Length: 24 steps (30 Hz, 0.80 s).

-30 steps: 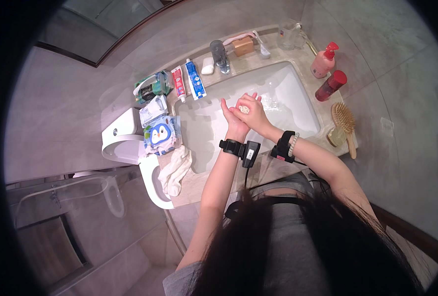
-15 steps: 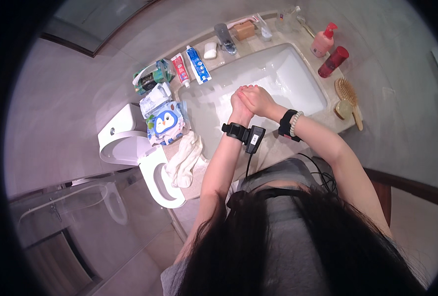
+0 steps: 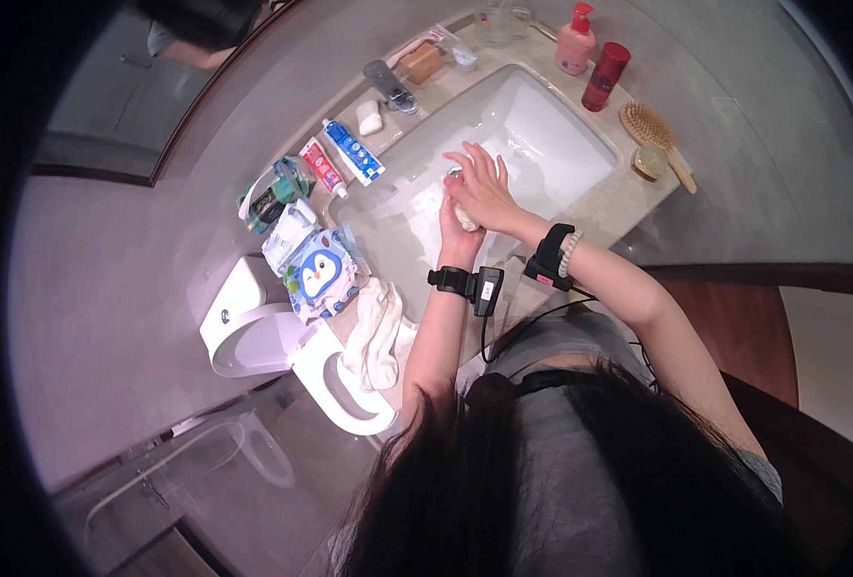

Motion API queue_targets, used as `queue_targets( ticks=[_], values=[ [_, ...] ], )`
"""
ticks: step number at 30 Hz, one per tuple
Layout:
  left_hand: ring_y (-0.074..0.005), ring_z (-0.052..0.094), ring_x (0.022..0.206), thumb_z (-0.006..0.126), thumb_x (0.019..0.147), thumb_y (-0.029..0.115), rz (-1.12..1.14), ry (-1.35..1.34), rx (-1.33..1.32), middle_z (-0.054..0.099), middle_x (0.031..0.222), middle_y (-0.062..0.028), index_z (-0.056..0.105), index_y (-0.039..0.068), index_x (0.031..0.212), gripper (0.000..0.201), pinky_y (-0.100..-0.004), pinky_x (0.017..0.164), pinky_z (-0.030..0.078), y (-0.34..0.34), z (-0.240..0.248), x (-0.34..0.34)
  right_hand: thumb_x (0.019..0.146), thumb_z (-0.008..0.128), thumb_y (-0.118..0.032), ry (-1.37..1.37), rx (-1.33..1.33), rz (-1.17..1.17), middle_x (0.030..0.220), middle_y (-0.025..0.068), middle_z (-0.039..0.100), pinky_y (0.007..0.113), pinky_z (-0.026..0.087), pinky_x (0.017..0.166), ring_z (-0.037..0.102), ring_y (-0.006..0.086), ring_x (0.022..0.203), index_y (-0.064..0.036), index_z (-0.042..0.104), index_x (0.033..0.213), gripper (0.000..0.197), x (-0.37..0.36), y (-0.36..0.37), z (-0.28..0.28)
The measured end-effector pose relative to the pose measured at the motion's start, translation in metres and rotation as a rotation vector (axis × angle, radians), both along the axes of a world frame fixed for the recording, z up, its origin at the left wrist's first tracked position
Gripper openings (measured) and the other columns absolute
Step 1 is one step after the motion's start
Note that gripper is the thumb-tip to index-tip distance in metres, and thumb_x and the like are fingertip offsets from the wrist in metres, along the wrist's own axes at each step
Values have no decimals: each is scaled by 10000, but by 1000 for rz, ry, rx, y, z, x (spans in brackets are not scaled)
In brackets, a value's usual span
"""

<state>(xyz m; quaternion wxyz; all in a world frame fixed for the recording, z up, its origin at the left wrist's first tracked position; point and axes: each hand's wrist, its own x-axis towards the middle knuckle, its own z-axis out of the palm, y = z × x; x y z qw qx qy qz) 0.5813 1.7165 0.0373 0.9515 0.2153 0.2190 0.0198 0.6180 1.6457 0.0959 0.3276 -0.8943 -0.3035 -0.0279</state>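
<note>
Both of my hands are over the white sink [image 3: 566, 120]. My left hand [image 3: 452, 234] is curled around a small cream-white, crumpled-looking thing [image 3: 466, 217], partly hidden between palm and fingers; its kind I cannot make out. Close above it, my right hand [image 3: 489, 196] has its fingers stretched out and spread, the heel of the palm near the left hand. Black straps with small boxes circle both wrists, and the right one also wears a pale beaded bracelet [image 3: 570, 252].
A crumpled white cloth [image 3: 376, 332] and a wipes pack [image 3: 321, 274] lie left of the sink, beside the toilet [image 3: 350, 409]. Two toothpaste tubes [image 3: 354, 152], white soap [image 3: 369, 117], a pink pump bottle [image 3: 577, 43], a red bottle [image 3: 606, 77] and a hairbrush [image 3: 648, 126] line the counter.
My hands were clasped together; now the right hand has opened with fingers spread, and the cream-white thing shows in the left. The view has turned somewhat.
</note>
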Motion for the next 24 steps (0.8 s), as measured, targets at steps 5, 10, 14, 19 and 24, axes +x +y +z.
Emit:
queue_targets(
  ticks=[5, 10, 14, 19, 24],
  values=[
    [-148, 399, 507, 401, 867, 479, 153, 131, 20, 427, 614, -2, 459, 142, 732, 368, -314, 454, 320, 6, 10, 11, 880, 461, -303, 0, 474, -88, 1130, 159, 475, 398, 317, 920, 412, 322, 1091, -87, 469, 1126, 327, 30, -39, 8],
    [-152, 346, 411, 314, 856, 430, 229, 303, 179, 361, 496, 14, 409, 149, 611, 385, -292, 389, 256, 25, -4, 29, 882, 465, -243, 147, 536, -134, 957, 120, 582, 358, 394, 832, 520, 293, 924, -59, 538, 1009, 236, 33, -95, 12],
    [-146, 371, 425, 385, 859, 429, -21, 191, 88, 402, 541, 13, 444, 153, 655, 349, -290, 398, 282, 20, 7, 34, 855, 514, -205, 417, 561, -46, 936, 83, 596, 309, 440, 762, 574, 202, 887, -61, 543, 1021, 221, 21, -119, 4],
    [-148, 523, 699, 499, 847, 380, -249, -74, 296, 543, 801, -16, 549, 123, 917, 271, -282, 609, 422, -29, 58, 39, 766, 651, -291, 580, 585, 24, 1012, 51, 565, 293, 449, 756, 571, 168, 886, -116, 452, 1183, 494, 1, -145, 16],
    [-169, 503, 992, 529, 848, 342, -481, -275, 657, 514, 1083, -53, 414, 84, 1216, 465, -290, 799, 426, -97, 108, 35, 706, 712, -352, 852, 710, -12, 1214, 73, 456, 259, 448, 745, 569, 205, 925, -170, 338, 1300, 725, 6, -191, 51]
  ],
)
